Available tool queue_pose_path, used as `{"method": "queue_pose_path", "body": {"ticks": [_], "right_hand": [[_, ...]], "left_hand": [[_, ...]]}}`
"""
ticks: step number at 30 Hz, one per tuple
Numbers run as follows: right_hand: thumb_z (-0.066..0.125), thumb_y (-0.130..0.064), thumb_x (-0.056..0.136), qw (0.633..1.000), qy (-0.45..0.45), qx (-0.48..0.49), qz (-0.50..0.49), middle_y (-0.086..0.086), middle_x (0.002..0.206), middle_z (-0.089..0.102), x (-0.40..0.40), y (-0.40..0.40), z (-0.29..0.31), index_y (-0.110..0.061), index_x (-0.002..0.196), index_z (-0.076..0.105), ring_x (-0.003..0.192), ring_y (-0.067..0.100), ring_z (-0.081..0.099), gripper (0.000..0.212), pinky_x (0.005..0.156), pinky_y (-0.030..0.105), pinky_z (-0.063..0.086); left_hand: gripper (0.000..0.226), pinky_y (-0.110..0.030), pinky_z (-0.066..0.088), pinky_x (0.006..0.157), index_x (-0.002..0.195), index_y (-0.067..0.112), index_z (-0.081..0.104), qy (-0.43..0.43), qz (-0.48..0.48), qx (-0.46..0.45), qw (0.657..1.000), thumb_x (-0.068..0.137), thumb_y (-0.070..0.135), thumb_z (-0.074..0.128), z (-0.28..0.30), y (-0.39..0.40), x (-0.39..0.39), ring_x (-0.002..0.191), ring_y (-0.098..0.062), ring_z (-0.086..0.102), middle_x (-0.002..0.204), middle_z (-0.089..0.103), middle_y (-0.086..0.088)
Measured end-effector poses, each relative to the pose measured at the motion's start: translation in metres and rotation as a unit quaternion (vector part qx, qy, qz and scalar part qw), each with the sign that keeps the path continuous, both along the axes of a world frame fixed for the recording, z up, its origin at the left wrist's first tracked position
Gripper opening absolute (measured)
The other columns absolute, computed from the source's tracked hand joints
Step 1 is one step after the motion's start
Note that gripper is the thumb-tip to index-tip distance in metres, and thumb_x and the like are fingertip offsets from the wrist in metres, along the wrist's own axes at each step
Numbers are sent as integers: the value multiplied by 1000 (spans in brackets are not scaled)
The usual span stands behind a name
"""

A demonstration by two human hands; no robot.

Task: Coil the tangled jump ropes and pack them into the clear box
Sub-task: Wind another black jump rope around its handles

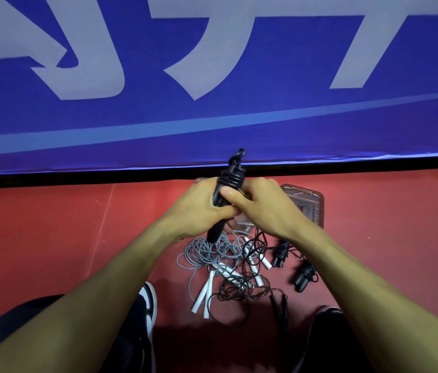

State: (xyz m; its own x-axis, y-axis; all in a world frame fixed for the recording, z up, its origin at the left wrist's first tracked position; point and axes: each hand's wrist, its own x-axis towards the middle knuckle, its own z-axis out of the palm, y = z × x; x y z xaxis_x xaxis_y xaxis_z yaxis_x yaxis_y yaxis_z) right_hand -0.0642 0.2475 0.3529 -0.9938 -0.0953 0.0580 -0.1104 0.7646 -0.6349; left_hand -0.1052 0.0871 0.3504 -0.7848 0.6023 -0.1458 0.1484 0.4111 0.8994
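Left hand (201, 208) grips the black rope bundle (230, 184) by its handles, held above the red floor (51, 238); right hand (261, 208) pinches the wraps tight. Below, the grey-and-black tangle (226, 262) waits uncoiled. Two wound black ropes (293, 265) lie right. Clear box (309, 203), beside the floor's far edge — contents unclear.

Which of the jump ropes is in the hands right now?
The black rope, wound round its handles, gripped by the left hand and right hand. The grey rope and the other black ones lie on the floor.
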Motion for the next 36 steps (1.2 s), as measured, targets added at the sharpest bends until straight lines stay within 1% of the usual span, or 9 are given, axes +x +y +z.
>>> {"method": "queue_pose_path", "body": {"ticks": [5,9,13,19,26,29,31,33,36], "right_hand": [[44,-28,108,985,-49,-168,-6,-17,42,47,-6,7,-5,-23,60,51,42,1,42,49,52,17,31],[43,-27,108,975,-51,-216,-25,-13,45,44,-7,10,-8,-21,63,49,42,2,36,46,49,17,28],[38,-45,107,995,-50,-47,-73,-6,50,52,-4,11,-6,-18,56,52,44,3,48,59,48,19,32],[35,-63,100,983,-109,-107,-102,-13,42,56,-2,8,-1,-9,62,60,40,-3,49,71,55,24,34],[39,-48,105,980,-115,-158,-27,2,48,46,-3,8,-5,-9,55,52,42,10,37,64,47,22,31],[47,-52,102,995,-73,-68,-30,8,48,53,-4,9,-5,-8,55,60,43,9,41,66,49,28,34],[48,-52,101,997,-50,-37,-43,3,45,48,-3,8,-5,-15,50,54,40,9,39,64,49,29,32],[49,-51,102,998,-39,-20,-47,-3,46,41,-2,4,-5,-14,54,54,41,10,36,61,49,29,28],[46,-57,100,995,-45,-58,-73,-5,47,37,3,-2,-3,-13,56,46,41,11,32,62,43,22,26]], "left_hand": [[27,-41,57,69,103,4,55,-82,14,45,996,97,28,65,-1,1,-3,64,-22,65,76,67,-10],[61,-32,52,60,96,8,66,-223,52,78,970,98,61,38,3,0,-4,57,-22,58,74,62,-11],[57,-33,41,56,87,8,66,-93,97,21,991,104,49,31,-5,3,-7,55,-19,50,68,59,-6],[29,-24,39,60,82,25,54,36,4,-98,995,104,42,46,-1,4,0,64,-2,48,74,56,7],[53,-37,49,65,79,13,49,9,52,-55,997,66,55,79,-2,-2,-7,63,-21,58,69,59,-5],[35,-53,61,79,110,7,58,-80,29,11,996,84,20,77,-5,-2,-1,76,-35,74,92,71,-22],[32,-43,61,63,118,7,48,-100,36,17,994,93,10,68,-4,0,1,64,-29,71,81,70,-18],[30,-39,56,54,111,8,39,-34,57,-28,997,96,16,64,-4,3,2,59,-22,63,76,64,-10],[28,-46,52,71,109,13,36,75,37,-105,991,98,26,59,-8,7,4,77,-24,62,85,58,0]]}}
